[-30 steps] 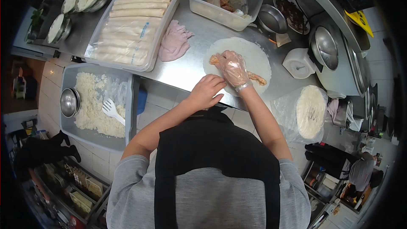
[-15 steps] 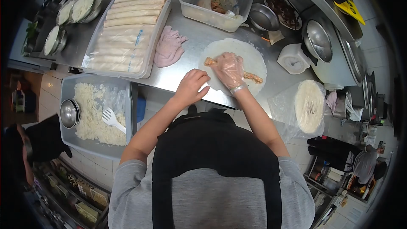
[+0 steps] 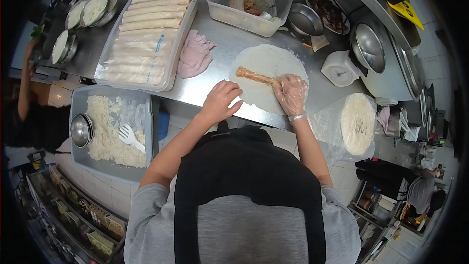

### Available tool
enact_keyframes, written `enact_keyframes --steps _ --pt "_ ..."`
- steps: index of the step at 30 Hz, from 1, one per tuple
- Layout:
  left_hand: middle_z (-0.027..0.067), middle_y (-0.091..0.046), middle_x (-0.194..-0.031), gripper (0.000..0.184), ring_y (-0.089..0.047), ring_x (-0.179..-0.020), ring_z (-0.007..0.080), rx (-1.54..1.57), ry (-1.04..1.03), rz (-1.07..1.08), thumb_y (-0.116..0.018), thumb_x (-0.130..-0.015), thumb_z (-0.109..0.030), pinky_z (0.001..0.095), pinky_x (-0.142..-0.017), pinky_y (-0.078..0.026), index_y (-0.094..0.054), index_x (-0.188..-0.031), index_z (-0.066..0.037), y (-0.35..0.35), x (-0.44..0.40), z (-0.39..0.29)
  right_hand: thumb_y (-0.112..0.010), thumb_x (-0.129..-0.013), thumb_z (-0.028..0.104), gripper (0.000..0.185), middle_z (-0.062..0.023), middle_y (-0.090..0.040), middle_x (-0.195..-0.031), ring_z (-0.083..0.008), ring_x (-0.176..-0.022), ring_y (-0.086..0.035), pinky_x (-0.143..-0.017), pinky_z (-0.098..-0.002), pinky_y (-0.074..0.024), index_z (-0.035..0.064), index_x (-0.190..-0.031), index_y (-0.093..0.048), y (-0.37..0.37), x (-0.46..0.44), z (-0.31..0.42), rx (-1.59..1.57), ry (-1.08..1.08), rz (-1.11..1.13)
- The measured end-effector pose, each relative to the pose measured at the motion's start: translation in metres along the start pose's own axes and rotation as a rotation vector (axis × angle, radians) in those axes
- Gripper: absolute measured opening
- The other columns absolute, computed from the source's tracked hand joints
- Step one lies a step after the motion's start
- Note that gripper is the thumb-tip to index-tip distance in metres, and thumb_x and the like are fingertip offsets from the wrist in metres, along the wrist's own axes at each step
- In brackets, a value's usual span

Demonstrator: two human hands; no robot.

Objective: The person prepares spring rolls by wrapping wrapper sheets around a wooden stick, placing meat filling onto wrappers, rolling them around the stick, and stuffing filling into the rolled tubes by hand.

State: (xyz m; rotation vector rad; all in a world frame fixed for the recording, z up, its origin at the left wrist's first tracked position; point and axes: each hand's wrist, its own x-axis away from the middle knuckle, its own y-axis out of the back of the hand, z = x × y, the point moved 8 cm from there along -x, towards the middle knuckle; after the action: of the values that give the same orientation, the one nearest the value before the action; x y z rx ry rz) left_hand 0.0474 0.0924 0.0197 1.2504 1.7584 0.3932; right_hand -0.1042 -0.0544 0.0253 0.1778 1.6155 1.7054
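A round white wrapper point(image 3: 266, 58) lies flat on the steel counter, reaching its front edge. Across it runs a strip of orange-brown filling point(image 3: 254, 76), slanting down to the right. My right hand point(image 3: 291, 94), in a clear plastic glove, has its bent fingers closed around the right end of the strip and hides that end. At the wrapper's near left edge rests my bare left hand point(image 3: 222, 101), fingers loosely bent and thumb apart, with nothing visible in it.
A plastic tub of white rolls point(image 3: 146, 34) and a pink cloth point(image 3: 195, 54) lie left. Behind stands a clear bin with bags point(image 3: 244, 17). Rightward are a scale point(image 3: 339, 71) and stacked wrappers point(image 3: 358, 124) on plastic. A grey tub of rice point(image 3: 107, 137) stands below left.
My right hand has slid right along the filling to its right end, uncovering the middle of the strip. My left hand has stayed put. A person at far left has moved an arm up.
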Motion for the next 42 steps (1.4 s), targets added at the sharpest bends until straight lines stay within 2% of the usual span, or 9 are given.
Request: enact_keyframes --steps 18,23,26,28,29,31,32,37,42 --pt "0.01 -0.06 -0.102 0.027 -0.057 -0.097 0.0292 -0.008 0.004 0.015 -0.069 -0.076 -0.016 0.0394 -0.088 -0.046 -0.064 -0.099 -0.004 -0.002 0.001 0.0 -0.067 -0.079 0.027 0.033 -0.007 -0.061 -0.093 -0.0242 -0.096 -0.058 -0.087 -0.043 -0.0399 0.0081 -0.106 -0.066 -0.035 -0.047 0.079 -0.055 0.289 0.15" --pt "0.0096 -0.059 -0.103 0.027 -0.055 -0.099 0.0288 0.008 0.009 0.026 -0.069 -0.076 -0.017 0.0398 -0.09 -0.045 -0.063 -0.099 -0.003 -0.005 0.0 0.001 -0.071 -0.076 0.035 0.046 -0.0133 -0.061 -0.102 -0.0313 -0.104 -0.058 -0.09 -0.0463 -0.0418 0.003 -0.109 -0.065 -0.022 -0.052 0.081 -0.123 0.14 0.129" --pt "0.0094 -0.059 -0.102 0.026 -0.055 -0.099 0.0292 0.01 0.009 0.02 -0.069 -0.076 -0.016 0.0399 -0.089 -0.046 -0.063 -0.098 -0.003 -0.004 0.0 0.002 -0.069 -0.078 0.036 0.043 -0.0168 -0.062 -0.099 -0.0346 -0.101 -0.058 -0.089 -0.0457 -0.0445 0.0036 -0.106 -0.066 -0.001 -0.047 0.006 -0.368 -0.008 -0.051" --pt "0.0093 -0.06 -0.101 0.025 -0.055 -0.099 0.0293 0.019 0.027 0.024 -0.069 -0.076 -0.016 0.0399 -0.088 -0.046 -0.064 -0.098 -0.003 -0.003 0.0 0.0 -0.066 -0.081 0.032 0.035 -0.017 -0.063 -0.099 -0.0349 -0.099 -0.058 -0.089 -0.044 -0.0452 0.0046 -0.104 -0.068 -0.002 -0.04 -0.056 -0.282 -0.285 0.277" --pt "0.0092 -0.06 -0.101 0.025 -0.055 -0.099 0.0294 0.022 0.034 0.028 -0.069 -0.076 -0.015 0.0398 -0.088 -0.046 -0.064 -0.097 -0.003 -0.002 -0.001 0.001 -0.066 -0.081 0.032 0.035 -0.017 -0.063 -0.099 -0.0349 -0.099 -0.058 -0.089 -0.044 -0.0452 0.0046 -0.104 -0.068 -0.001 -0.035 -0.06 -0.281 -0.29 0.276" --pt "0.0095 -0.061 -0.1 0.025 -0.057 -0.097 0.0296 0.019 0.018 0.011 -0.069 -0.076 -0.015 0.0395 -0.086 -0.047 -0.064 -0.097 -0.003 -0.002 -0.001 0.0 -0.064 -0.083 0.028 0.03 -0.016 -0.063 -0.099 -0.0339 -0.098 -0.058 -0.088 -0.0433 -0.0452 0.005 -0.102 -0.069 -0.003 -0.019 -0.033 -0.14 0.121 0.358" --pt "0.0098 -0.062 -0.099 0.025 -0.058 -0.095 0.0299 0.012 0.006 -0.007 -0.069 -0.076 -0.015 0.0393 -0.083 -0.047 -0.065 -0.097 -0.003 -0.001 -0.002 0.0 -0.068 -0.078 0.025 0.031 -0.0142 -0.063 -0.097 -0.0322 -0.096 -0.058 -0.087 -0.0428 -0.0455 0.0061 -0.103 -0.069 0.004 -0.01 -0.024 -0.289 0.116 0.152" --pt "0.0097 -0.062 -0.098 0.023 -0.058 -0.095 0.0295 0.014 0.013 0.006 -0.069 -0.076 -0.015 0.0392 -0.083 -0.047 -0.065 -0.096 -0.003 -0.001 -0.002 -0.001 -0.075 -0.07 0.02 0.037 -0.013 -0.064 -0.101 -0.0317 -0.096 -0.058 -0.086 -0.0429 -0.0458 0.0063 -0.104 -0.069 0.011 -0.001 -0.012 -0.266 -0.01 0.18" --pt "0.0094 -0.062 -0.099 0.023 -0.058 -0.095 0.0292 0.007 0.02 0.007 -0.069 -0.076 -0.015 0.0387 -0.083 -0.047 -0.065 -0.096 -0.003 -0.002 -0.002 0.001 -0.075 -0.072 0.028 0.04 -0.0119 -0.064 -0.104 -0.0316 -0.091 -0.06 -0.083 -0.0426 -0.0467 0.0072 -0.105 -0.067 0.011 -0.002 -0.019 -0.248 0.103 0.151"
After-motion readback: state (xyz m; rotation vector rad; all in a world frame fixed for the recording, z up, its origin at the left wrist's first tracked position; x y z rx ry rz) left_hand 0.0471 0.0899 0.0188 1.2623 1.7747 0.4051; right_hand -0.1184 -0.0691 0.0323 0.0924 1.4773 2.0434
